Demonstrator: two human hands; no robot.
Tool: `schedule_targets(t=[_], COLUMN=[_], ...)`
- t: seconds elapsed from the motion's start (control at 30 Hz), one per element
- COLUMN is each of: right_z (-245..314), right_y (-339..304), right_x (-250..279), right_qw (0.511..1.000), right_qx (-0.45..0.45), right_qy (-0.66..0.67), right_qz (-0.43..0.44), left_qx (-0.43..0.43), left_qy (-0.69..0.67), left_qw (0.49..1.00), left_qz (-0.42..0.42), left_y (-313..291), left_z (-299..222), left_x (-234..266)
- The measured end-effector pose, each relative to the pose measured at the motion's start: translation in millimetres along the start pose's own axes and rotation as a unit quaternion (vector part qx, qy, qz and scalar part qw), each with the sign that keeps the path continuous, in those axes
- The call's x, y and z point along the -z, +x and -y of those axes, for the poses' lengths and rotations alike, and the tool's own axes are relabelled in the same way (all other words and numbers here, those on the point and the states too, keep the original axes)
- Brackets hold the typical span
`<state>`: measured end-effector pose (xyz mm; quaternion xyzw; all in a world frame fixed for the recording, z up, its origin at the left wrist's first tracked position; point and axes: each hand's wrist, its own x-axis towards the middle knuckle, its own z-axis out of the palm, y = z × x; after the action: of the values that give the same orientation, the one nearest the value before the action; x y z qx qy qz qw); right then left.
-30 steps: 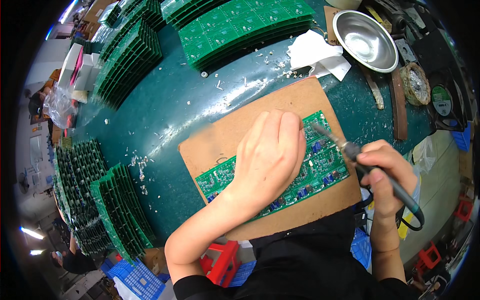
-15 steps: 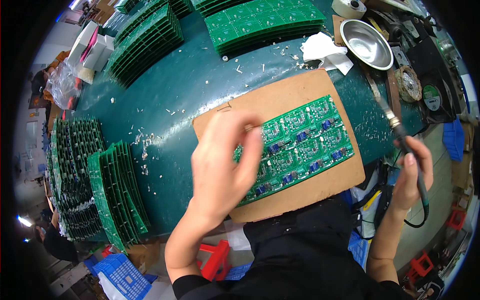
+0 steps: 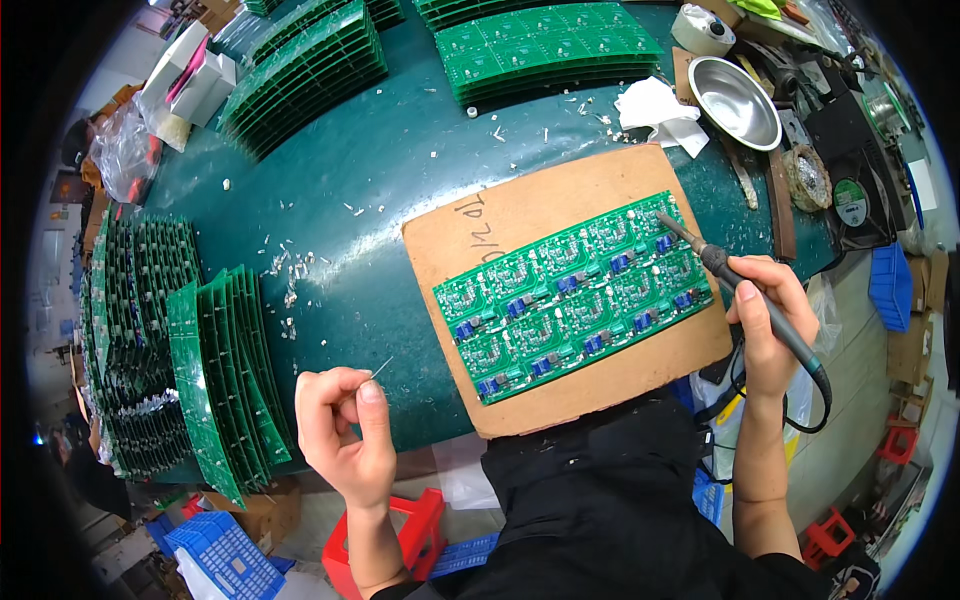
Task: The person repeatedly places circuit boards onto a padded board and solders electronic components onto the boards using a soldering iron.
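Right hand (image 3: pixel 768 305) grips a soldering iron (image 3: pixel 714 259), its tip near the upper-right corner of a green circuit board (image 3: pixel 574 302) on brown cardboard (image 3: pixel 580 190); left hand (image 3: pixel 345 428) pinches thin wire (image 3: pixel 383 367). Unsteadiness or lingering could scorch the board.

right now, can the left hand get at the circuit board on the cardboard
Probably yes: nothing seems to stand between the left hand and the circuit board; the soldering iron in the right hand is near the board's far right corner. The thin wire pinched in the left hand could hinder gripping.
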<state>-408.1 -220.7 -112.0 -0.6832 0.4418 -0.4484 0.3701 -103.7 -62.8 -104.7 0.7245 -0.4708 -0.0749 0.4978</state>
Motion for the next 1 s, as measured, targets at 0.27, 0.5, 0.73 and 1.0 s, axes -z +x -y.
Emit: schedule_targets(t=[0.27,0.5,0.73,1.0], right_z=[-1.8,5.7,48.4,52.4], right_y=[0.1,-6.3,-47.4,-51.6], right_x=[1.9,3.6,-38.7,-76.7], right_qw=[1.0,0.999,0.985,0.969], right_qx=[-0.013,0.021,0.068,0.1], right_qy=[0.004,-0.008,0.047,0.033], right_qz=[-0.003,-0.043,0.152,0.222], left_qx=[-0.023,-0.085,-0.193,-0.191], left_qy=[-0.001,0.046,0.014,-0.018], left_qw=[0.998,0.992,0.961,0.96], left_qz=[0.058,0.083,0.2,0.203], left_y=[-2.3,4.5,18.6,15.6], left_z=[6.2,6.1,18.5,34.9], left_x=[-1.8,-5.8,-27.2,-32.3])
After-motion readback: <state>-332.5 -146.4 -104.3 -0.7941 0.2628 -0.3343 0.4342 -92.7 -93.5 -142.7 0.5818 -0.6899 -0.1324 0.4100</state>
